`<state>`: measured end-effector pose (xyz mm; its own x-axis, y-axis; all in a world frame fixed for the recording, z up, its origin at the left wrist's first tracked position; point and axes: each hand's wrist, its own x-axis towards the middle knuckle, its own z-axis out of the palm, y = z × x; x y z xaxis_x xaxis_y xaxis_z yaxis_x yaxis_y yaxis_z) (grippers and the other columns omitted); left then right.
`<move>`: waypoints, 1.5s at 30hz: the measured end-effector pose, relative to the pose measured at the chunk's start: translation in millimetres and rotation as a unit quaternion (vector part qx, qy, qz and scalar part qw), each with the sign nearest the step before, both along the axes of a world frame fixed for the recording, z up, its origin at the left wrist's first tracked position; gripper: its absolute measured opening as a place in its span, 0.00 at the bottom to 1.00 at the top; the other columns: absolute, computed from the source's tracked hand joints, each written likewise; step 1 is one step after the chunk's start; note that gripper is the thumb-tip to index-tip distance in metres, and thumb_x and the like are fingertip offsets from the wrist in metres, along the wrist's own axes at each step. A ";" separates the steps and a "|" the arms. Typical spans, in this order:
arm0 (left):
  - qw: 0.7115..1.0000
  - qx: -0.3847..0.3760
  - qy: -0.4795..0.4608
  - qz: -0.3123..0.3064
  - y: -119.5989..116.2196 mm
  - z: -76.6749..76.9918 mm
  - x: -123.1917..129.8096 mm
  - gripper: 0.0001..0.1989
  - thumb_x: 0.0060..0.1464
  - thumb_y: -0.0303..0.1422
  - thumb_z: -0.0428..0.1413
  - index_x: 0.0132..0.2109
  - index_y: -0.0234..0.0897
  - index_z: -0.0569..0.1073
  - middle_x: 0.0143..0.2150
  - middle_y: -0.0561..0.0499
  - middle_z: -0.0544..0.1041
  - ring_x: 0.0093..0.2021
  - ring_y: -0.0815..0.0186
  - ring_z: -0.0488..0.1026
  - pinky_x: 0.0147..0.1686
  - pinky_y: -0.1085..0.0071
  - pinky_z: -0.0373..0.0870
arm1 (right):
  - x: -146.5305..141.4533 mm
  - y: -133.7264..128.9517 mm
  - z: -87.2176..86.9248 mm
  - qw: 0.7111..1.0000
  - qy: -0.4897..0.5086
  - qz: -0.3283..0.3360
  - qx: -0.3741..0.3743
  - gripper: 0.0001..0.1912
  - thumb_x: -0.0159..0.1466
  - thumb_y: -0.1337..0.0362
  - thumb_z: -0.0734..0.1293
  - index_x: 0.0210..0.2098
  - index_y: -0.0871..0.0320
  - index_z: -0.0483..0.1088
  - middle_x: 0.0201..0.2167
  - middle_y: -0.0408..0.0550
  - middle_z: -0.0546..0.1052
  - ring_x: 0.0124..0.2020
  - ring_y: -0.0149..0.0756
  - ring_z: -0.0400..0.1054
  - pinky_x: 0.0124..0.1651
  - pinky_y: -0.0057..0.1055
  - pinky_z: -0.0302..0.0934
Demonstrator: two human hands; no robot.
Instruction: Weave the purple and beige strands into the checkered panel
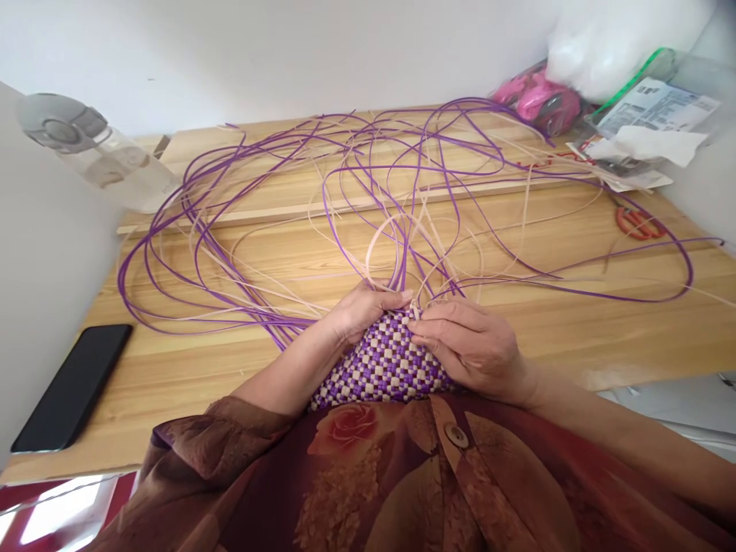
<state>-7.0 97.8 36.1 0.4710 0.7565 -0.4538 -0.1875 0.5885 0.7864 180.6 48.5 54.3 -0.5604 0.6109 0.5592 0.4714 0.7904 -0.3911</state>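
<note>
A woven piece (382,360) in a purple, cream and dark checkered pattern rests against my body at the table's near edge. My left hand (368,310) is closed on its upper left edge, with the thumb lying along the rim. My right hand (471,341) pinches the upper right edge, fingertips close to a cream strand at the rim. Long purple and cream weaving strands (402,257) fan out from this edge, looping across the table. What lies under the palms is hidden, as is the lower part of the weave.
A clear bottle with a grey lid (63,126) stands at the back left. A black phone (72,387) lies at the left edge. Orange-handled scissors (639,222) lie at right, near a green-edged clear case (655,107) and a pink bundle (540,96). A wooden strip (276,213) crosses the table.
</note>
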 end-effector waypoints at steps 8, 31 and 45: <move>0.995 0.087 0.049 -0.001 -4.4 6.8 1.7 0.12 0.42 0.37 0.65 0.25 0.32 0.76 0.23 0.52 0.75 0.23 0.70 0.67 0.27 0.72 0.62 | 0.8 1.7 -7.1 0.999 -0.018 0.020 0.026 0.10 0.61 0.73 0.65 0.42 0.60 0.71 0.39 0.51 0.76 0.42 0.36 0.69 0.48 0.35 0.66; 0.989 0.132 0.049 -0.033 -7.0 4.7 3.9 0.14 0.45 0.40 0.63 0.36 0.32 0.78 0.32 0.50 0.78 0.32 0.65 0.72 0.36 0.70 0.66 | -1.6 -7.0 -11.4 0.998 -0.005 0.035 0.052 0.08 0.61 0.75 0.61 0.34 0.59 0.69 0.34 0.51 0.75 0.37 0.36 0.67 0.43 0.36 0.65; 0.974 0.190 0.121 -0.038 -9.3 7.4 7.9 0.13 0.44 0.40 0.64 0.27 0.33 0.76 0.25 0.53 0.74 0.27 0.68 0.67 0.29 0.71 0.62 | -11.9 -4.3 -12.3 0.995 0.022 0.095 0.006 0.10 0.63 0.72 0.59 0.26 0.57 0.63 0.25 0.46 0.69 0.30 0.33 0.61 0.42 0.33 0.64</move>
<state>0.9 88.4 43.5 0.4470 0.8580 -0.2530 0.0634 0.2517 0.9657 168.7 44.2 42.0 -0.6403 0.4887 0.5926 0.2948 0.8687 -0.3979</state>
